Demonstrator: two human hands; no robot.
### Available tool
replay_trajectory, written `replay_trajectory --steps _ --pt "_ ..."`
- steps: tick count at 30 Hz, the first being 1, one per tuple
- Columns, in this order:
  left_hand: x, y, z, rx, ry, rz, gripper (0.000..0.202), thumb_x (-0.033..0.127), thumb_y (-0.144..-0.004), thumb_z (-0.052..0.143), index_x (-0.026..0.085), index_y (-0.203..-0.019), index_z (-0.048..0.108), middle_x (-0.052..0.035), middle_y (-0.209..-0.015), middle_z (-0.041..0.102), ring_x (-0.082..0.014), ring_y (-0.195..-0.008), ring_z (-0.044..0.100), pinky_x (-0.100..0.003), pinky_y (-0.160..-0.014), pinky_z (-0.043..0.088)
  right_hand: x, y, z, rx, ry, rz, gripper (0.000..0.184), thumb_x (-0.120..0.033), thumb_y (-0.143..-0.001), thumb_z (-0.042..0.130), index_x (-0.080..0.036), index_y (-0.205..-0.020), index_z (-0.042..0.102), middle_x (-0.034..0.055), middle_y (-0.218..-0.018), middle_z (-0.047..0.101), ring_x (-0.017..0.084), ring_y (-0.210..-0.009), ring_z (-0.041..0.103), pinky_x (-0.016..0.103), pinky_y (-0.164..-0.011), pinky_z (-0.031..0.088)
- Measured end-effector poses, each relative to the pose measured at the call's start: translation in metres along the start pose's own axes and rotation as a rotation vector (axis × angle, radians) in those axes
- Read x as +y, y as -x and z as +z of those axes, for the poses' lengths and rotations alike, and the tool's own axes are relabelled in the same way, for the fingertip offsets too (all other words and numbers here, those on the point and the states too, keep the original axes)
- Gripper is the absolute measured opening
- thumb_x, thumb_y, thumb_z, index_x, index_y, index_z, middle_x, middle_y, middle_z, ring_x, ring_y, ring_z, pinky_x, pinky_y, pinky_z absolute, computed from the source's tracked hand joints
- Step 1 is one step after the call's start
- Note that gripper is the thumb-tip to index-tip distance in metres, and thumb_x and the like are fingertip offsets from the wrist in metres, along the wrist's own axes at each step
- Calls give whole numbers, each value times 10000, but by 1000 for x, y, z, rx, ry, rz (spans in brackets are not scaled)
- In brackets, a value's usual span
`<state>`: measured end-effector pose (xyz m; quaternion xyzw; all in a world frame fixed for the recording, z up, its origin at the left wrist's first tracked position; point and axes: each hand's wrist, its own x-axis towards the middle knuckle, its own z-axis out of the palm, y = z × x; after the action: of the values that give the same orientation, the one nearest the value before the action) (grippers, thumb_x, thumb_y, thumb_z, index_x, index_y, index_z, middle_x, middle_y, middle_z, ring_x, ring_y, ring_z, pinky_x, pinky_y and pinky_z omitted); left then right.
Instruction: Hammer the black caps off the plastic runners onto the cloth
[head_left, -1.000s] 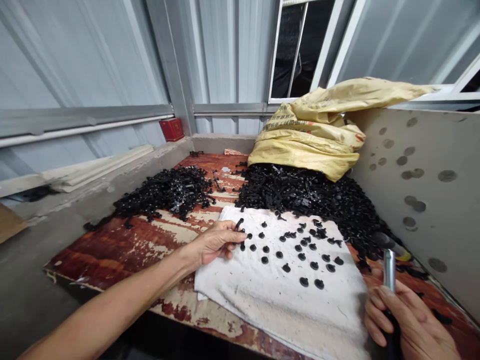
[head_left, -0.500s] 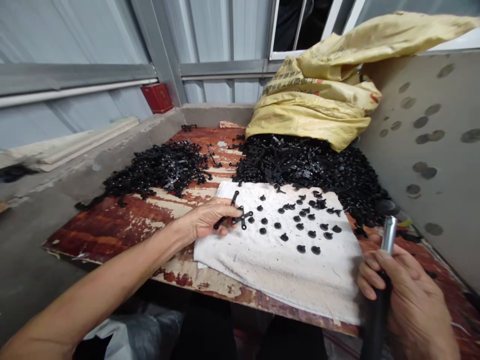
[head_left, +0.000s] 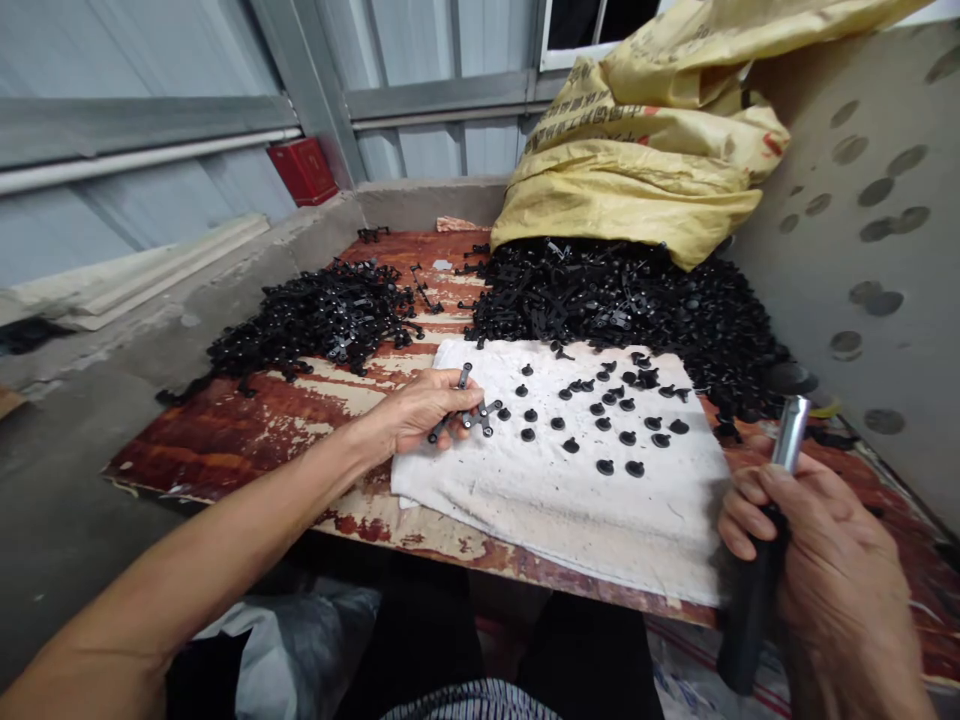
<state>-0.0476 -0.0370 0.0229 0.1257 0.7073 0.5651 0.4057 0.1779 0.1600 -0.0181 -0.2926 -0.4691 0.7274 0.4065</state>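
My left hand (head_left: pixel 421 412) rests on a white towel (head_left: pixel 525 525) and pinches a branched black plastic runner (head_left: pixel 471 417). Several small round black plastic pieces (head_left: pixel 604 467) stand in loose rows on the towel, just right of that hand. My right hand (head_left: pixel 825 570), at the towel's right edge, grips a black-handled tool (head_left: pixel 752 610) with a chrome metal tip (head_left: pixel 792 433). Behind the towel lie a large heap of black plastic parts (head_left: pixel 615 300) and a smaller heap (head_left: pixel 307 325).
The towel and heaps lie on a board with peeling red varnish (head_left: pixel 225 440). A yellow woven sack (head_left: pixel 645 170) slumps against the large heap. A spotted concrete wall (head_left: pixel 862 260) rises on the right. A red box (head_left: pixel 303 172) sits on a ledge behind.
My view has tilted down, so everything sits higher in the picture. My left hand now holds a branched runner over the towel. My right hand has shifted slightly, still holding the tool.
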Motion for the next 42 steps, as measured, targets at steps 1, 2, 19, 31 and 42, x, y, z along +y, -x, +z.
replay_trajectory --steps 1,2,19,31,42 --pt "1 0 0 -7 -7 -13 163 163 -768 703 145 -723 547 13 -591 574 -76 -391 533 -139 -283 300 1 0 -1 -5 3 -6 309 -179 -580 823 -197 -775 584 -65 -545 492 41 -367 393 120 -287 348" --pt "2 -1 0 -13 -13 -31 174 160 -769 705 147 -718 539 9 -588 576 -82 -391 540 -140 -286 298 1 -1 -2 -5 9 -12 304 -176 -587 817 -194 -789 591 -66 -548 494 40 -367 391 120 -287 348" --pt "9 -14 6 4 39 -112 186 5 -731 622 138 -676 505 -14 -619 529 -59 -428 514 -151 -309 197 6 -4 -5 -3 7 -47 305 -102 -574 774 -204 -799 595 -72 -530 502 42 -356 374 129 -284 320" --pt "0 -28 2 -58 70 -151 190 -8 -737 618 137 -683 508 -34 -622 580 -69 -420 538 -136 -301 276 5 -3 -4 26 60 -74 240 -126 -596 744 -170 -809 643 -73 -522 491 44 -365 351 126 -279 320" --pt "1 -27 5 -59 63 -115 204 -3 -777 585 128 -640 509 -56 -634 592 -81 -388 540 -144 -263 238 4 -3 -3 39 85 -70 305 -138 -561 734 -162 -853 650 -77 -518 489 44 -366 343 123 -277 323"
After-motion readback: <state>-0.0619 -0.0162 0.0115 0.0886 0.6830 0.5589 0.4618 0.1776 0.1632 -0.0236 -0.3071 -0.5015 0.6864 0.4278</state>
